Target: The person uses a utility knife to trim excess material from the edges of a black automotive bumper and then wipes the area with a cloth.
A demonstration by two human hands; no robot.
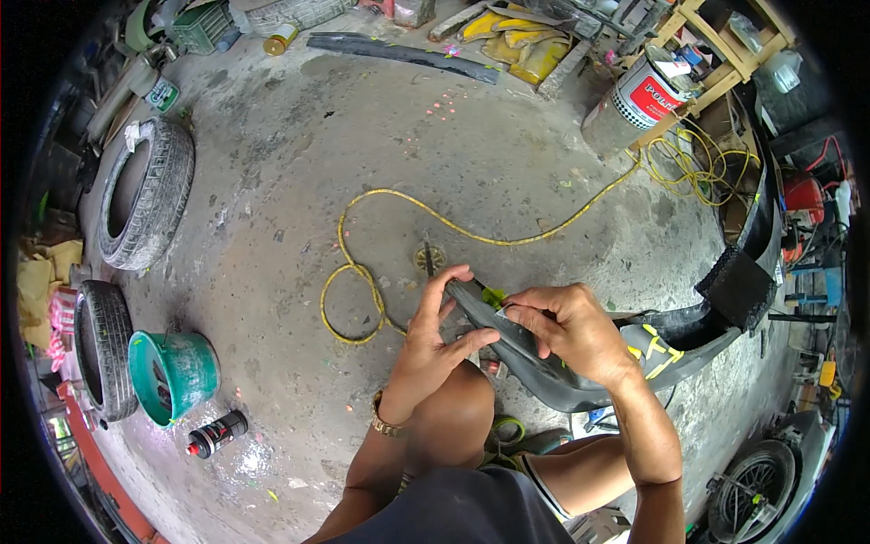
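Observation:
A long black car bumper (594, 396) curves from in front of my knees out to the right. My left hand (433, 335) grips its near end, fingers behind the edge and thumb on the side facing me. A wristwatch sits on that wrist. My right hand (575, 331) is closed in a pinch close against the bumper's edge, beside a small yellow-green piece (492, 297). Whatever lies between its fingertips is too small and covered to make out. Yellow tape strips (657, 352) cling to the bumper further right, and a black rough block (739, 288) rests on it.
A yellow hose (462, 233) loops across the concrete floor ahead. To the left are two tyres (168, 195), a green bucket (204, 367) and a black bottle (219, 433). A large tin (625, 109) stands far right by a wooden frame (716, 91). A dark strip (399, 53) lies at the back.

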